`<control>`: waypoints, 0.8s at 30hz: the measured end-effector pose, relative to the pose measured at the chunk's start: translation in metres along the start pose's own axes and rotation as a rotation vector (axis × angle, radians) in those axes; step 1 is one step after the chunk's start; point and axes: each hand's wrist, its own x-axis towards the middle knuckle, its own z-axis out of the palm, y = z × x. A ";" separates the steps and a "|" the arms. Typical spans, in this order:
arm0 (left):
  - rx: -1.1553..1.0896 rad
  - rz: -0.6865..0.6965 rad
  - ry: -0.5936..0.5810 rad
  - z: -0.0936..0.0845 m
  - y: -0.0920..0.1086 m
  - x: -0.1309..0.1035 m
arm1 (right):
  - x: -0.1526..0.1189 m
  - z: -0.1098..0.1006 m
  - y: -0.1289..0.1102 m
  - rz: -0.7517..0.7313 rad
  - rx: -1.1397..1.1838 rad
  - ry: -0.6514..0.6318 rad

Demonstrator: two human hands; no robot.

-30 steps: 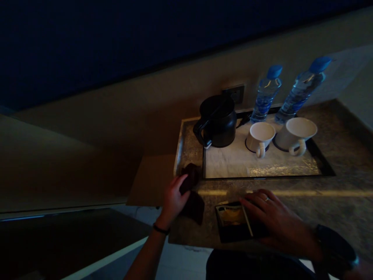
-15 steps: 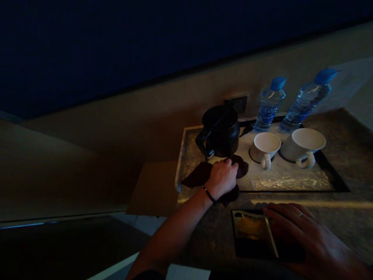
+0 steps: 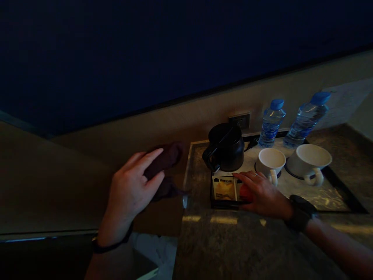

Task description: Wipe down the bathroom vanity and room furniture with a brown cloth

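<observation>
My left hand [image 3: 132, 186] is closed round a dark maroon cloth [image 3: 166, 159], off the counter's left edge; part of the cloth hangs down. My right hand [image 3: 258, 193] spans the right part of a small black sachet box [image 3: 214, 203], fingers over its back side and thumb at its front. Inside the box a yellow sachet [image 3: 224, 190] shows on the left, and something red [image 3: 245, 193] is partly covered by my fingers. The box sits at the front left of a tray [image 3: 323, 198], just before a black kettle [image 3: 227, 149].
Two white mugs [image 3: 271, 161] stand on the tray, right of the kettle. Behind them are two water bottles [image 3: 271, 124] with blue caps. A wall socket [image 3: 240, 120] is above the kettle. The stone counter [image 3: 221, 249] ends at a left edge.
My left hand has lifted the cloth off the tray and carried it left, past the counter edge. My right hand has brought the sachet box from the counter front onto the tray.
</observation>
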 end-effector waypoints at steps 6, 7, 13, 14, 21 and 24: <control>-0.036 0.163 0.391 0.001 0.049 0.049 | 0.025 0.007 0.002 0.024 -0.015 -0.078; -0.069 0.215 0.343 0.011 0.060 0.059 | 0.025 0.009 0.004 0.033 -0.011 -0.091; -0.257 0.633 -0.296 0.098 0.103 0.116 | 0.008 0.031 0.017 0.051 -0.019 -0.024; -0.296 0.625 -0.341 0.107 0.105 0.122 | 0.006 0.031 0.018 0.022 -0.006 0.007; -0.434 0.465 -0.246 0.122 0.106 0.136 | 0.061 0.017 0.036 0.236 0.023 0.523; -0.594 0.356 -0.202 0.134 0.098 0.151 | 0.089 0.030 0.039 0.329 0.052 0.515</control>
